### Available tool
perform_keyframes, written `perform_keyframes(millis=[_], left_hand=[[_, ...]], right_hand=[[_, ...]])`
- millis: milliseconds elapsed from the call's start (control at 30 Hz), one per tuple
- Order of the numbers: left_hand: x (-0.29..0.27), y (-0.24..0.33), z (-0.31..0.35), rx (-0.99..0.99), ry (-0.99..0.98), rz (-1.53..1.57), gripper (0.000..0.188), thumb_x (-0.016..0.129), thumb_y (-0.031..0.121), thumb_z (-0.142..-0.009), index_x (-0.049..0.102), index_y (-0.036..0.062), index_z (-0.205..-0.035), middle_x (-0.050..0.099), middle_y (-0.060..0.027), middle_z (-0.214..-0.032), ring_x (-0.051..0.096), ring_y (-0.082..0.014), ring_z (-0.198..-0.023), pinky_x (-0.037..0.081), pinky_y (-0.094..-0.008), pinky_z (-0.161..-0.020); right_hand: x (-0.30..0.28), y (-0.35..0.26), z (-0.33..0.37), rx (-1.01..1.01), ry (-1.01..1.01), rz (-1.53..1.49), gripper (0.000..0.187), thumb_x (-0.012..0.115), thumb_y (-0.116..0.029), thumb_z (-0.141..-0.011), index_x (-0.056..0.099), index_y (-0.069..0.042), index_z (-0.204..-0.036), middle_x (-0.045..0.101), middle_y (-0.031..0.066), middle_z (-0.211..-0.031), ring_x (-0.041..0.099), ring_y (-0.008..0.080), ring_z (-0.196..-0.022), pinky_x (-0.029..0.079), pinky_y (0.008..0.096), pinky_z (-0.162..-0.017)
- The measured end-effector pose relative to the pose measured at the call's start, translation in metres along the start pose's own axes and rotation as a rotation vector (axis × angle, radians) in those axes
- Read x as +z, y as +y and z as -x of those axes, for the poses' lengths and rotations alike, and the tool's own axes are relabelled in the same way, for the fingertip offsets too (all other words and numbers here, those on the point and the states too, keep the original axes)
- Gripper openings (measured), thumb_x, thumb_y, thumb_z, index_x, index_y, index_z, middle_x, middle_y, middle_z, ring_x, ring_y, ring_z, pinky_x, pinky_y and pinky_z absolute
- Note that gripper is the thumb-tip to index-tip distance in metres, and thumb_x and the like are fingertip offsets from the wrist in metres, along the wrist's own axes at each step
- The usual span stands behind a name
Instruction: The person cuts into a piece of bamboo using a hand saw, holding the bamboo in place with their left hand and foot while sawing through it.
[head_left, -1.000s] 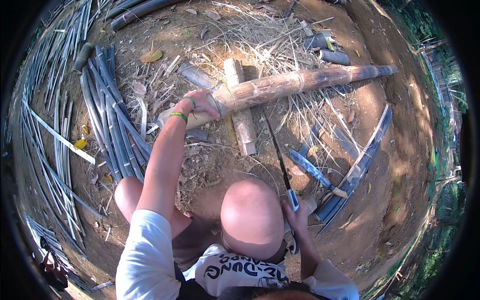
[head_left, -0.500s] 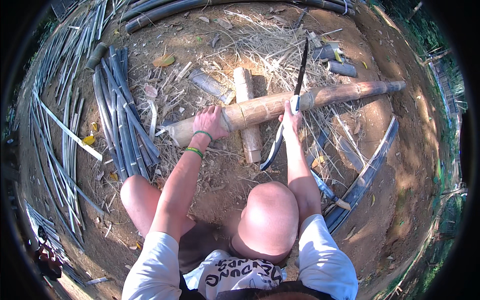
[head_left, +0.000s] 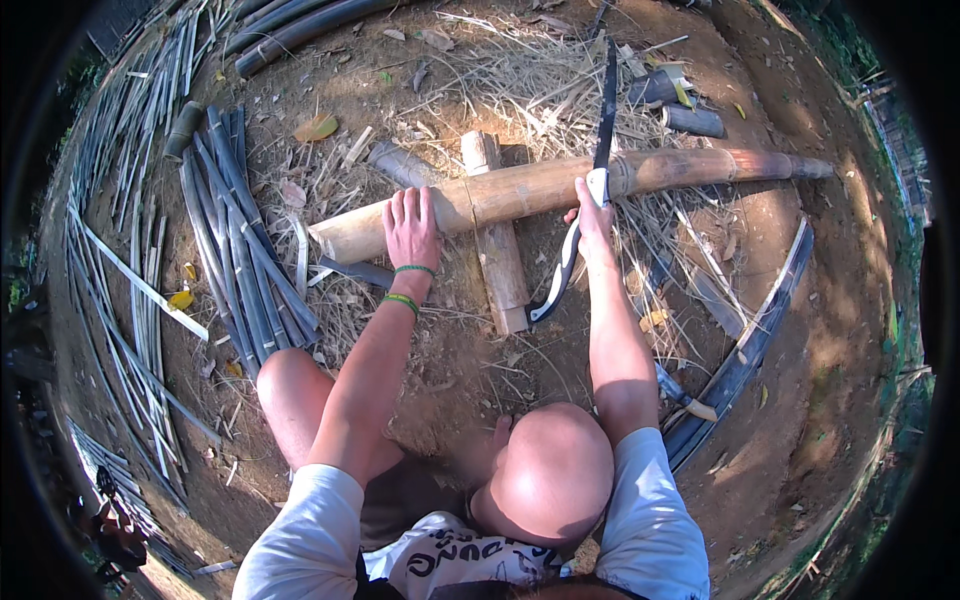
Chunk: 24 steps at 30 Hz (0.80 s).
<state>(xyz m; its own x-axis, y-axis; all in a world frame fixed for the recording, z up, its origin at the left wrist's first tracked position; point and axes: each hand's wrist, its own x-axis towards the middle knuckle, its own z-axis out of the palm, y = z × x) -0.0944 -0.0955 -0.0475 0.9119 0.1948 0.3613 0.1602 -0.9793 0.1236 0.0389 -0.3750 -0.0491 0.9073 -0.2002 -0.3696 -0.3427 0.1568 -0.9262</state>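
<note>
A thick tan bamboo pole (head_left: 520, 195) lies across a shorter wooden piece (head_left: 502, 280) on the ground, tapering to a dark tip at the right. My left hand (head_left: 411, 232) rests flat on top of the pole near its thick left end, fingers stretched forward. Wrapped round the white-and-black curved handle of a pruning saw (head_left: 566, 262) is my right hand (head_left: 594, 222), close to where the blade begins. The long dark blade points away from me across the pole. Whether its teeth touch the bamboo cannot be made out.
Split dark bamboo lengths (head_left: 240, 235) lie at the left, with thin strips (head_left: 125, 270) beyond. Dry shavings (head_left: 540, 90) and short bamboo offcuts (head_left: 692, 122) are at the back. At the right, a wooden-handled tool (head_left: 688, 392) lies beside a split bamboo half (head_left: 765, 310).
My left hand's fingers have straightened from a curl round the pole to lying flat on it. The pole's thick end sits farther left and away. My right hand keeps holding the saw.
</note>
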Motion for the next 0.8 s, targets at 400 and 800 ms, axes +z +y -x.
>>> perform_keyframes(millis=[400,800], left_hand=[[-0.041,0.011,-0.016,0.047,-0.391,0.006,0.088,0.091,0.028,-0.062,0.051,0.0077,-0.138,0.053,-0.0124,-0.134,0.05,-0.0332,-0.129,0.039,-0.0472,-0.109],[-0.043,-0.013,-0.032,0.083,-0.547,0.0,0.108,0.091,0.059,-0.062,0.045,0.0074,-0.145,0.058,-0.0137,-0.14,0.056,-0.031,-0.133,0.043,-0.0455,-0.114]], right_hand=[[-0.03,0.001,0.004,-0.051,0.042,0.123,0.043,0.082,-0.043,-0.091,0.068,-0.003,-0.097,0.06,0.0015,-0.075,0.055,0.0118,-0.048,0.046,0.028,-0.046],[-0.05,0.025,0.222,-0.43,-0.191,0.691,0.055,0.075,-0.035,-0.096,0.053,-0.001,-0.133,0.074,0.0181,-0.1,0.073,0.029,-0.087,0.056,0.0417,-0.076]])
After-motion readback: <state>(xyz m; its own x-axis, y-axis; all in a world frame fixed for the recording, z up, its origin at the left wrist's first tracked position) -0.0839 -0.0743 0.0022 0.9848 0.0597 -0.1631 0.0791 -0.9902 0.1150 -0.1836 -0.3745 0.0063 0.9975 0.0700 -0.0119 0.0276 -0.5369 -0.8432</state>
